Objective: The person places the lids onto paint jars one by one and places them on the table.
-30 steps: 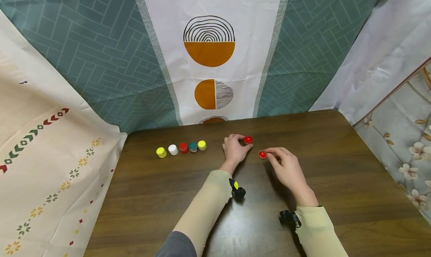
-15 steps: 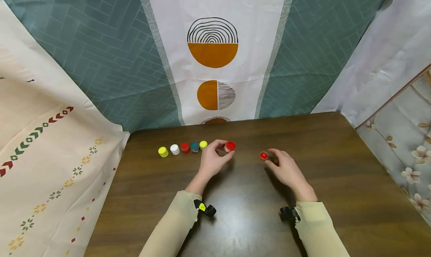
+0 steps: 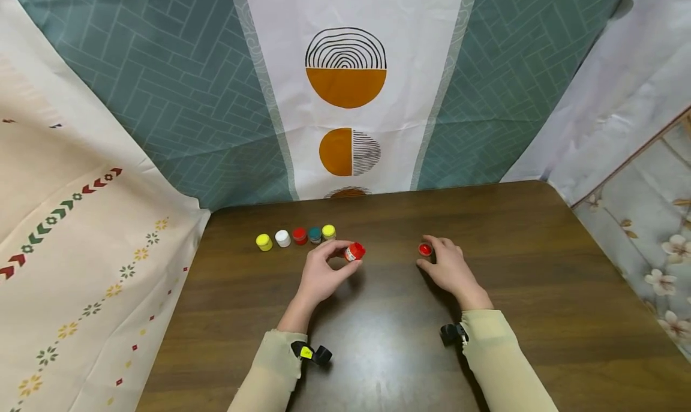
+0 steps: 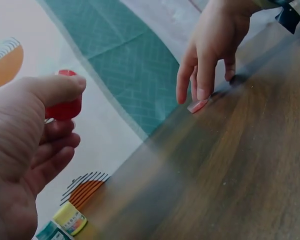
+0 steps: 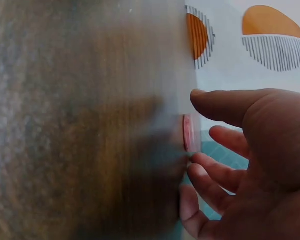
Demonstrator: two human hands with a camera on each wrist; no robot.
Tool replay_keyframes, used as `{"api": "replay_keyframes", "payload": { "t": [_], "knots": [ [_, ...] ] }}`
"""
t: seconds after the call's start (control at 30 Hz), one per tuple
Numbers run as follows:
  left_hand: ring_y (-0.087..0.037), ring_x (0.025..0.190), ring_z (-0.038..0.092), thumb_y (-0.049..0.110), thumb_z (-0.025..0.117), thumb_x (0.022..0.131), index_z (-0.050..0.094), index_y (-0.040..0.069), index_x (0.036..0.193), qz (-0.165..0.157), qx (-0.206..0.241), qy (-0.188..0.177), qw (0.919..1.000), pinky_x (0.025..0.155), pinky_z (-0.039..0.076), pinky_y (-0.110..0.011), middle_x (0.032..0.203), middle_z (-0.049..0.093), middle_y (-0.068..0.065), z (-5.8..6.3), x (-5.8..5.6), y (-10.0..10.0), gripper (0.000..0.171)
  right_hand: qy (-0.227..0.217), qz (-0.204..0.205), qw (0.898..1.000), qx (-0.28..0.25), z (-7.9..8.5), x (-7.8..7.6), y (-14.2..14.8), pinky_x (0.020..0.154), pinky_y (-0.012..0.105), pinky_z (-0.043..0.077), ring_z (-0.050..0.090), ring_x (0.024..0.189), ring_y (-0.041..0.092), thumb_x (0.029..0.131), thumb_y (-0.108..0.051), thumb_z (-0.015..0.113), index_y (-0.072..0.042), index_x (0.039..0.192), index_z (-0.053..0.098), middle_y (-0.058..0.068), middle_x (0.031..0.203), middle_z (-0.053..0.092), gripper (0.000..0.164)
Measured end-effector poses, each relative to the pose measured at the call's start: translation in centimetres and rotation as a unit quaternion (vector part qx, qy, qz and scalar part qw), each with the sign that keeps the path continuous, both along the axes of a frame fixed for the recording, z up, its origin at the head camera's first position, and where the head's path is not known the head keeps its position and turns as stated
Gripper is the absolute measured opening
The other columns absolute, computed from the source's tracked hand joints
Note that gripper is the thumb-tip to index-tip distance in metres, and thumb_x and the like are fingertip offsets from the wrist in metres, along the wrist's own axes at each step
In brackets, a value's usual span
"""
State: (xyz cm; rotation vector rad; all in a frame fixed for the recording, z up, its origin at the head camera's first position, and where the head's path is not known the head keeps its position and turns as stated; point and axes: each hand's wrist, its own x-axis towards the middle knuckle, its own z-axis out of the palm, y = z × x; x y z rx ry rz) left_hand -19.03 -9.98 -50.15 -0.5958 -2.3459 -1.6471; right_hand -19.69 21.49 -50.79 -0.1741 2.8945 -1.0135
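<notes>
My left hand (image 3: 320, 274) holds a small red paint jar (image 3: 354, 252) between thumb and fingers, raised over the table and tilted. Its pale label shows in the head view, while the left wrist view has the thumb across the red jar (image 4: 65, 106). Over to the right, a shallow, round, lid-like piece with red inside (image 3: 425, 249) lies on the table. My right hand (image 3: 449, 269) is spread around that piece. From the right wrist, the thumb stands apart from the red piece (image 5: 188, 133), and the fingertips are close beside it.
A row of small paint jars stands at the back left: a yellow jar (image 3: 264, 242), a white jar (image 3: 283, 238), a red jar (image 3: 299, 236), a teal jar (image 3: 315, 235) and another yellow jar (image 3: 329, 232). Patterned cloth (image 3: 254, 160) hangs behind the brown table (image 3: 378, 340).
My left hand has brought the red jar leftward and nearer to me, tilting it. My right fingers have spread from the lid-like piece, which stays nearly in place.
</notes>
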Motion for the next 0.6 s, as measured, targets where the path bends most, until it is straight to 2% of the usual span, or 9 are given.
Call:
{"api": "replay_keyframes", "payload": {
  "t": [0.13,0.27,0.37,0.5,0.6],
  "knots": [
    [-0.022,0.100,0.072,0.005,0.094,0.082,0.077,0.008,0.120,-0.018,0.027,0.006,0.9994,0.091,0.059,-0.056,0.113,0.076,-0.005,-0.2,0.3,0.1,0.042,0.001,-0.007,1.000,0.013,0.2,-0.1,-0.5,0.106,0.068,0.044,0.041,0.135,0.054,0.102,-0.021,0.073,-0.004,0.159,0.048,0.032,0.153,0.043,0.064],
    [-0.028,0.098,0.073,-0.005,0.093,0.078,0.076,0.000,0.116,-0.010,0.037,0.003,0.9992,0.091,0.058,-0.061,0.112,0.076,-0.014,-0.1,0.4,0.2,0.042,-0.001,-0.013,1.000,0.026,0.3,-0.2,-0.8,0.101,0.067,0.048,0.042,0.133,0.053,0.102,-0.021,0.074,-0.006,0.156,0.052,0.032,0.151,0.044,0.061],
    [-0.032,0.099,0.073,-0.010,0.092,0.075,0.076,-0.003,0.111,0.000,0.039,0.003,0.9992,0.092,0.059,-0.058,0.110,0.076,-0.018,0.1,0.6,0.2,0.040,-0.002,-0.016,0.999,0.035,0.3,-0.2,-1.0,0.100,0.065,0.050,0.044,0.131,0.051,0.103,-0.020,0.074,-0.006,0.152,0.056,0.031,0.147,0.046,0.055],
    [-0.029,0.104,0.071,-0.007,0.095,0.073,0.078,0.000,0.108,0.004,0.040,0.000,0.9992,0.093,0.061,-0.047,0.112,0.076,-0.013,0.3,0.6,-0.1,0.040,0.004,-0.020,0.999,0.049,0.3,-0.3,-1.2,0.099,0.063,0.051,0.049,0.126,0.050,0.103,-0.018,0.073,-0.004,0.146,0.062,0.030,0.141,0.051,0.046],
    [-0.025,0.105,0.071,0.000,0.097,0.074,0.080,0.005,0.108,0.004,0.045,0.000,0.9990,0.092,0.060,-0.049,0.112,0.077,-0.008,0.3,0.5,-0.5,0.038,0.012,-0.020,0.998,0.056,0.2,-0.4,-1.2,0.098,0.062,0.051,0.052,0.123,0.050,0.103,-0.017,0.073,-0.003,0.142,0.063,0.030,0.137,0.053,0.042]
  ]
}}
